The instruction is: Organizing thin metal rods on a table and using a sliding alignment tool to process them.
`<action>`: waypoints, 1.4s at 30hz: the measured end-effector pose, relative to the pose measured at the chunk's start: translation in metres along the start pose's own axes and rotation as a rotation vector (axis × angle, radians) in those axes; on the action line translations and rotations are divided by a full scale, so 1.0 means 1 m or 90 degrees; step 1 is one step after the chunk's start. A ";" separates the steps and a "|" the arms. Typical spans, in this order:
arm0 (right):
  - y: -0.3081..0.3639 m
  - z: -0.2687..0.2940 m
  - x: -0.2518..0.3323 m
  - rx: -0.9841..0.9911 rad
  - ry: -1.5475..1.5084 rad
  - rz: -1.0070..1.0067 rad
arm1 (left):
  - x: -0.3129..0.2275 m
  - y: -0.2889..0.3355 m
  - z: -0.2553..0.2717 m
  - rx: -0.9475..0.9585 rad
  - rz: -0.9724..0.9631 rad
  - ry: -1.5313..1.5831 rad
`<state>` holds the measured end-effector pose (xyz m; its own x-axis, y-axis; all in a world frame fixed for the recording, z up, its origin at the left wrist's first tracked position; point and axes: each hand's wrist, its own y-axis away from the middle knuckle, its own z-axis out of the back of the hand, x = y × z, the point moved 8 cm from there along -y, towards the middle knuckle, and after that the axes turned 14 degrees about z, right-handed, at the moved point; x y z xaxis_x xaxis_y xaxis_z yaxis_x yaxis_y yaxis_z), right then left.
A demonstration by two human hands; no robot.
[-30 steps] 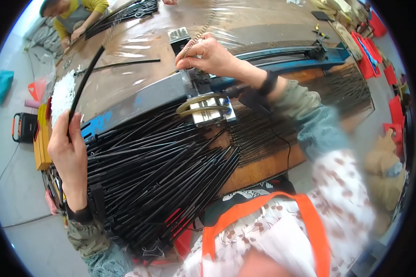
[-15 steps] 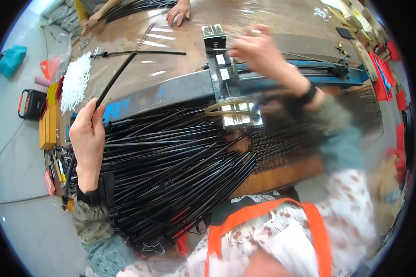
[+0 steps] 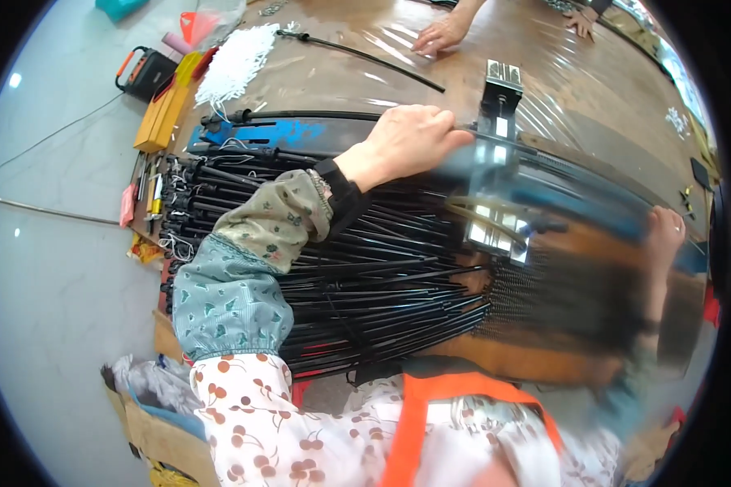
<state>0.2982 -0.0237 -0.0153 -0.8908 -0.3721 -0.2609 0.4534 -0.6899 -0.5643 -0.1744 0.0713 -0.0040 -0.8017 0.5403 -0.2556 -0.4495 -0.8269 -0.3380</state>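
My left hand [image 3: 406,144] is closed around a long black tube [image 3: 317,115], which lies along the far side of the pile and points right toward a metal fixture [image 3: 503,130]. Beyond the fixture, a thin dark coil or rod [image 3: 560,165] runs rightward over the blurred blue rail [image 3: 581,199]. At the rail's right end is my right hand [image 3: 666,231], its fingers curled; what they hold cannot be made out. Nearer me lies a large pile of black tubes [image 3: 382,280]. Dark coil springs [image 3: 516,292] lie to the right of these, partly blurred.
Another black tube [image 3: 374,58] lies farther back, near white strips [image 3: 235,65]. Another person's hand [image 3: 443,34] rests on the table [image 3: 349,81], and a second hand [image 3: 579,22] shows farther right. A yellow bin [image 3: 166,109] stands at the left edge.
My left hand has moved right with the black tube, which was slanted and now lies nearly level by the fixture. My right hand has gone from the fixture to the rail's right end.
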 end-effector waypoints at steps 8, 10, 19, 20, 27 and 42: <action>-0.005 -0.007 0.003 -0.050 -0.026 -0.010 | 0.009 -0.003 -0.007 0.003 0.079 0.138; -0.002 -0.004 0.000 -0.050 -0.023 -0.011 | 0.008 -0.002 -0.006 -0.019 0.083 0.148; -0.047 0.024 0.115 -0.023 -0.013 0.090 | 0.001 0.003 -0.011 -0.130 -0.008 0.068; -0.051 0.043 0.132 -0.035 -0.019 0.111 | -0.003 -0.004 -0.017 -0.081 0.018 0.049; -0.050 0.035 0.167 -0.046 -0.172 0.039 | 0.001 -0.003 -0.014 0.012 0.071 0.006; -0.049 -0.034 0.183 0.096 -0.591 -0.112 | -0.013 -0.009 -0.024 -0.087 -0.112 -0.081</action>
<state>0.1118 -0.0371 -0.0620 -0.5967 -0.5550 0.5796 0.3721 -0.8313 -0.4129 -0.1503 0.0759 -0.0195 -0.7628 0.6430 -0.0683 -0.5360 -0.6879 -0.4894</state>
